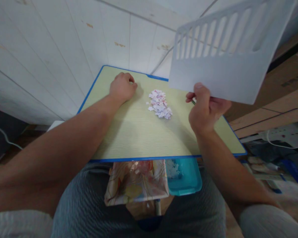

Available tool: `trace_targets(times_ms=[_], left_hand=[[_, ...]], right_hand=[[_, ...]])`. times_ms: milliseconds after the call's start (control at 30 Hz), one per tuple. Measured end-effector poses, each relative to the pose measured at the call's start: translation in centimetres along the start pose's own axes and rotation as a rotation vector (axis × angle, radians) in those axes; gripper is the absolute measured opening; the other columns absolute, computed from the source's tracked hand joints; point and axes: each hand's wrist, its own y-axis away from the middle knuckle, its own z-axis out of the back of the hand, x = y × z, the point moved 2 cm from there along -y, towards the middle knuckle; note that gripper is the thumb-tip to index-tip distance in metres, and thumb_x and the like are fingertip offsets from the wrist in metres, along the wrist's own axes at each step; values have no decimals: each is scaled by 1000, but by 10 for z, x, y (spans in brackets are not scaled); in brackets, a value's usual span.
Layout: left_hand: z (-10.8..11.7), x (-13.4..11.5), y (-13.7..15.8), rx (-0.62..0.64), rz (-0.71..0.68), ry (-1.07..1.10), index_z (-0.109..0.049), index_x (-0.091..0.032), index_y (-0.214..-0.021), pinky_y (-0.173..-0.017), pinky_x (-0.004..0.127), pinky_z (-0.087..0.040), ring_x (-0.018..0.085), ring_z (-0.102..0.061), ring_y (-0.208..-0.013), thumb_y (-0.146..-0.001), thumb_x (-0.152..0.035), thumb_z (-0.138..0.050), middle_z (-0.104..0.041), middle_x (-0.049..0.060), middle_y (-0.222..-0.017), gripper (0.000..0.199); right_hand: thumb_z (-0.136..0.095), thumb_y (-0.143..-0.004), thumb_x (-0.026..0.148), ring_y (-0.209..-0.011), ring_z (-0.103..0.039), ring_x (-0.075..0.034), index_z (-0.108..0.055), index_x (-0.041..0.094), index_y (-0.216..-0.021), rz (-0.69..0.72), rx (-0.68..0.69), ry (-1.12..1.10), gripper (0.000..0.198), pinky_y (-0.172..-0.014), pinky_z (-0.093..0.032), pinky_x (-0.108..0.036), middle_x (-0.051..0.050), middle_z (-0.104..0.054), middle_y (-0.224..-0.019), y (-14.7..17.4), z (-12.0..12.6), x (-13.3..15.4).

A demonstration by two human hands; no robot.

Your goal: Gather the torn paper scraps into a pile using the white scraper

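My right hand (205, 107) grips a pale, translucent plastic sheet (218, 71) by its lower edge, thumb on the near face. A row of long slots runs along the sheet's upper part, and it is held up tilted above the table's right side. A thin dark sliver shows by the fingers, too small to name. My left hand (123, 87) rests on the table at the left with its fingers loosely curled in; nothing shows in them. Between the two hands lies a loose pile of small white and pinkish paper scraps (160, 104).
The small pale-yellow table (139, 138) has a blue rim. Below its front edge sit a patterned tray (141, 191) with reddish bits and a turquoise plastic box (191, 178) with white scraps. White plank wall (109, 33) stands behind; cardboard boxes (288, 82) are at the right.
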Motion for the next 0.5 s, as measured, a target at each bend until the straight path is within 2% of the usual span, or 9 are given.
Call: trace_targets(times_ms=[67,100,233,300,500], left_hand=[[-4,3,-2,-28,-4,14,-85,-27,-122,-136,60,-56,42,-72,-150,-105,-26,-72,-83,15,-144,22],[-5,4,-2,-35,-8,14,-85,-27,-122,-135,59,-56,41,-72,-149,-105,-26,-72,-83,15,-144,22],[-8,5,-2,-33,-14,11,-85,-28,-121,-132,57,-60,41,-73,-145,-104,-27,-73,-83,15,-143,21],[-7,5,-2,-35,-22,12,-86,-29,-119,-131,58,-61,42,-74,-144,-102,-27,-75,-84,15,-141,20],[-6,7,-1,-67,-37,-23,-90,-30,-120,-131,63,-62,45,-75,-141,-96,-27,-78,-86,15,-133,27]], right_hand=[[-82,-101,42,-65,-74,-22,-66,29,-73,105,-89,36,34,-64,-62,-37,0,-67,-72,-6,16,5],[-84,-98,39,-60,-71,-21,-68,29,-71,86,-84,55,32,-62,-60,-36,0,-69,-69,-8,25,3],[-87,-86,34,-50,-68,-19,-75,24,-70,-86,-13,90,22,-53,-55,-33,-3,-77,-66,-4,64,-20],[-89,-82,36,-51,-72,-19,-81,21,-80,-190,27,84,17,-52,-56,-31,-3,-80,-68,2,76,-33],[-99,-73,51,-53,-76,-20,-84,15,-87,-360,108,80,41,-50,-57,-28,-13,-87,-76,10,77,-51]])
